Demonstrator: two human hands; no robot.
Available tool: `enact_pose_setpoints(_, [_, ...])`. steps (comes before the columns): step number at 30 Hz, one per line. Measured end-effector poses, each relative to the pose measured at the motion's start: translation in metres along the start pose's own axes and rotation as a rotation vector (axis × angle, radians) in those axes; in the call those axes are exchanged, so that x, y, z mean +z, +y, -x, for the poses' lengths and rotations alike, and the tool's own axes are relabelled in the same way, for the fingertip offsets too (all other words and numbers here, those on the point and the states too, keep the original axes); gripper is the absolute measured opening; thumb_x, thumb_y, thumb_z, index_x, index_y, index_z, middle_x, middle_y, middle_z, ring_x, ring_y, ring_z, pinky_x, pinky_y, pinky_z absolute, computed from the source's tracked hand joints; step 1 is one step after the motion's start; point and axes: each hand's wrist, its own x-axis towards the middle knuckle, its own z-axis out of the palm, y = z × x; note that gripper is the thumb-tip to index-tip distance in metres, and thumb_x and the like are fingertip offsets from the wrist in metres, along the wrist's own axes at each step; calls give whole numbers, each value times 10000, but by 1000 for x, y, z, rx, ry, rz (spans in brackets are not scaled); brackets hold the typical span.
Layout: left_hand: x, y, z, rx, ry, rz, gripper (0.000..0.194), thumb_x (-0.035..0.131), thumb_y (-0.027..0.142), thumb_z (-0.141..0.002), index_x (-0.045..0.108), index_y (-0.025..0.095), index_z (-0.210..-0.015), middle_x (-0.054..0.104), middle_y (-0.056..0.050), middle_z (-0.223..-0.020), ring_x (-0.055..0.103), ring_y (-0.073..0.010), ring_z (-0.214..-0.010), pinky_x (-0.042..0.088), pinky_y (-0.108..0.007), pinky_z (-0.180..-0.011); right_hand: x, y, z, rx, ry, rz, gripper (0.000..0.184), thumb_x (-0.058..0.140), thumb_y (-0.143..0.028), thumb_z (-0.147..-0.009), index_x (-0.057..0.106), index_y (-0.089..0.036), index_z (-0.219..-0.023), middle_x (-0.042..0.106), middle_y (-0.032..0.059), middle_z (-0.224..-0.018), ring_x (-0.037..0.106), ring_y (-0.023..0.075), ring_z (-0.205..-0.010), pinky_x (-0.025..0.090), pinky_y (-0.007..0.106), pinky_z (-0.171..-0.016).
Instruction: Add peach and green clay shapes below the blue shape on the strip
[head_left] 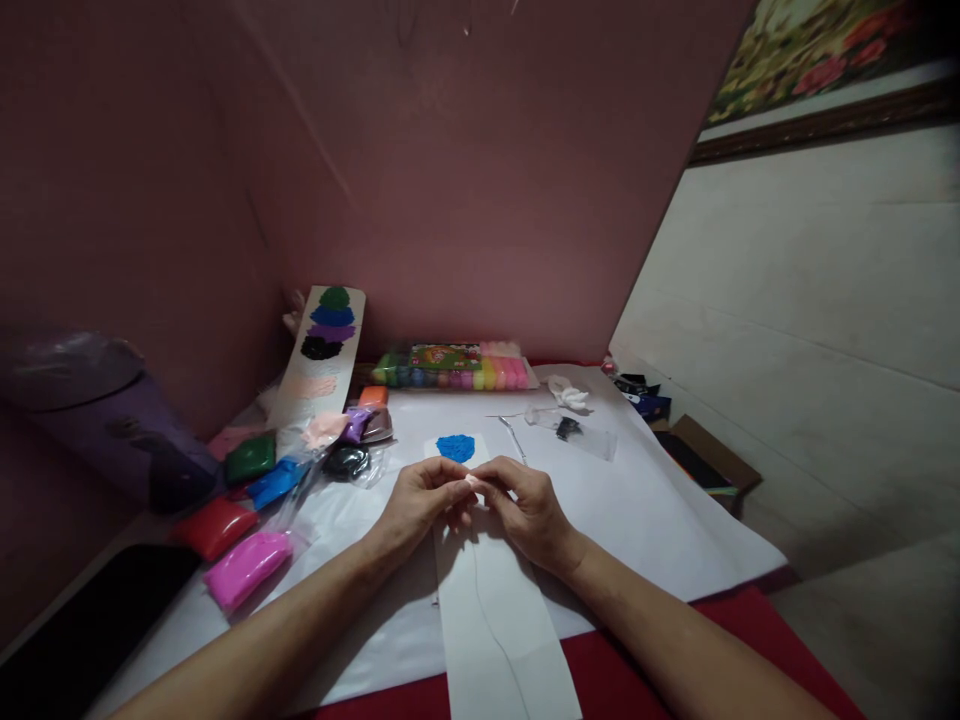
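My left hand (pixel 418 503) and my right hand (pixel 534 510) meet over a long white card strip (pixel 499 620). Between their closed fingertips is a small lump of pale pink modelling clay (pixel 472 482), partly covered by the fingers. Just beyond the hands, a textured patch of blue clay (pixel 456 447) is spread on the card's far end. A thin curved line runs down the card below my hands. A slim metal tool (pixel 513 440) lies behind my right hand.
Packets of coloured clay, including pink (pixel 247 570), red (pixel 216 527) and black (pixel 346 462), lie to the left. A colour-swatched card (pixel 319 350) leans on the wall. A multicoloured clay pack (pixel 454 368) lies at the back, crumpled white material (pixel 568 393) to its right.
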Motion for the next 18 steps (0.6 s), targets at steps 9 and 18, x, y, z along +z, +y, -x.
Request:
enact_pose_setpoints(9, [0,-1,-1,0,11,41,254,663,366,-769,640,125,-843,589,5,-600,532,-84,-484,439,-208,-492,1,2,1,6,-7,-9,91,515,-194,-887,604,-190,-901,665,44,-839,631,156,-761,496,266,-706])
enact_pose_setpoints(18, [-1,-3,-1,10,11,26,232,720,307,-715,619,116,-799,607,-6,-636,548,-88,-502,445,-213,-509,1,0,1,13,5,52,77,570,-137,-826,600,-183,-881,645,29,-789,593,144,-687,472,256,-644])
